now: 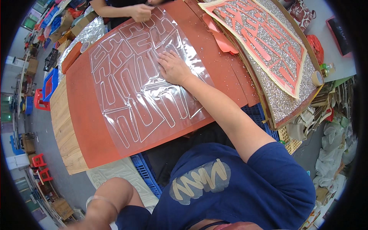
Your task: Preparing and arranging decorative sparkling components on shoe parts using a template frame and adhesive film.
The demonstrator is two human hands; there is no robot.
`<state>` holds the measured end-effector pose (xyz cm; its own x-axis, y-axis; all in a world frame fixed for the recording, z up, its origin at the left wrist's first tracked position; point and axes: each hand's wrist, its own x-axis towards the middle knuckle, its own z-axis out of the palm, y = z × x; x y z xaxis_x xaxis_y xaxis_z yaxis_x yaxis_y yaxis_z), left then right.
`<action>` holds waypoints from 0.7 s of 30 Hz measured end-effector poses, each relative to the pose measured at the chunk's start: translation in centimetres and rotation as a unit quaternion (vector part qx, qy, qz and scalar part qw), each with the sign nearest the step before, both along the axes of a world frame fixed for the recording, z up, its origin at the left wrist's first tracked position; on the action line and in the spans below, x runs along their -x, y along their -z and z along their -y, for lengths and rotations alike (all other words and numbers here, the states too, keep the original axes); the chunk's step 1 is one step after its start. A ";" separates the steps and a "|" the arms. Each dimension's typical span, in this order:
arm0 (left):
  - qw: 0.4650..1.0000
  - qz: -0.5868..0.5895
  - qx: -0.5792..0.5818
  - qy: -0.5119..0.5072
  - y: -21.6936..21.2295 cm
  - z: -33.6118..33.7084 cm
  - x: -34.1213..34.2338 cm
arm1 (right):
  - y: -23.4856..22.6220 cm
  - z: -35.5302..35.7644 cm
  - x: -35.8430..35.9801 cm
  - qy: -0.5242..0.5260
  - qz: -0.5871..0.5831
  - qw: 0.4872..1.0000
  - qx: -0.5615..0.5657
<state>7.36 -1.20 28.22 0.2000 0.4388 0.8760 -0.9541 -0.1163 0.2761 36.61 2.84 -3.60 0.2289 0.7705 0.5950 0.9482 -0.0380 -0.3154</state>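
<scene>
A clear plastic sheet with raised, molded outlines of long rounded and angular shapes lies over a reddish-brown board. My right hand rests palm down on the sheet's right part, fingers stretched out, holding nothing. At the lower left, my left arm is bent, with a pale band round it. My left hand is at the bottom edge, blurred and partly cut off, so its fingers cannot be made out. Across the table, another person's closed hand is at the sheet's far edge.
To the right, a glittery silver board carries a pale-edged sheet with coral cut-out shapes. A tape roll sits at its corner. Blue crates stand under the table. Red stools and a blue bin are left.
</scene>
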 end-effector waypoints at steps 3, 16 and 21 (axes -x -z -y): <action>0.985 -0.132 0.101 0.048 2.1 -4.9 1.2 | -0.3 -0.4 0.8 -0.009 0.005 1.000 0.001; 0.372 -0.736 -0.226 -0.519 30.2 -13.4 -11.2 | -0.5 0.0 0.4 -0.023 -0.009 0.999 0.029; 0.364 -0.733 -0.220 -0.531 30.3 -13.3 -11.6 | -0.2 -0.1 -0.1 -0.008 0.007 1.000 0.012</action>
